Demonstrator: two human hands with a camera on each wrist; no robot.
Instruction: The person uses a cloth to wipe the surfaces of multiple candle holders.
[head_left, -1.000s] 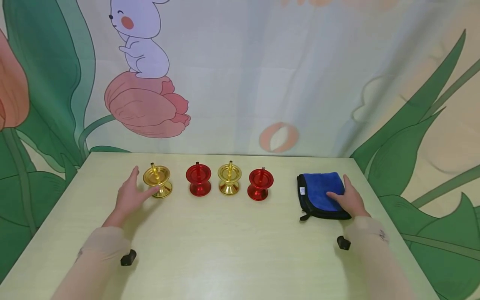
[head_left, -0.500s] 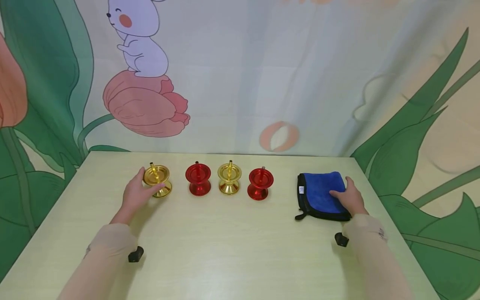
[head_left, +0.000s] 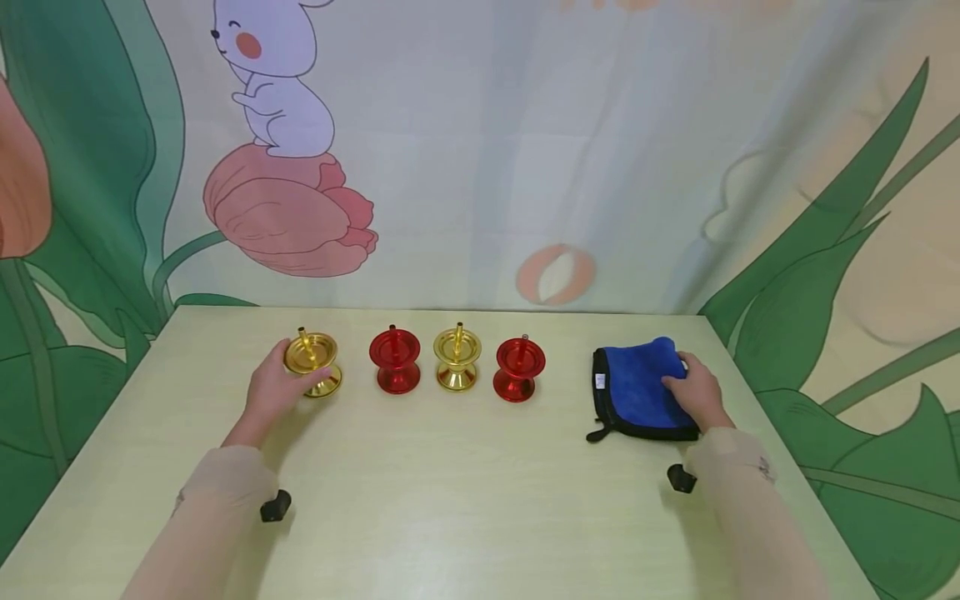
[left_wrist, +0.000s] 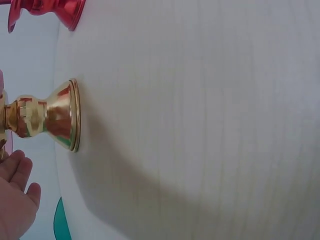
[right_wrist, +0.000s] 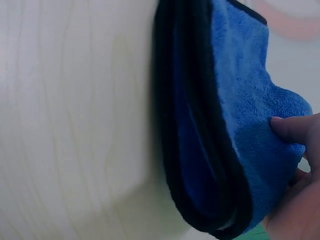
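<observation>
1. My left hand [head_left: 273, 387] curves round the dish of the leftmost gold candle holder [head_left: 313, 357], thumb on its near side, fingers on its left, parted about the dish's width. How firmly I press, I cannot tell.
2. That holder stands upright at the far left of the table [head_left: 450, 508]. I think the hold is best kept even from both sides, so the foot stays level and doesn't tip.
3. My right hand [head_left: 699, 392] pinches the folded blue cloth [head_left: 641, 387] at the far right: thumb on top, fingers partly hidden behind the raised edge, nearly closed together.
4. I'd want every layer in that pinch; catching only the upper ones could let the folds slip apart.
5. Counting candle holders, four: two gold, two red. Right of mine come a red holder [head_left: 395, 358], a second gold holder [head_left: 457, 354] and a second red holder [head_left: 518, 367].
6. One cloth, with one white tag [head_left: 600, 381]; one table; one printed curtain [head_left: 435, 125] behind.
</observation>
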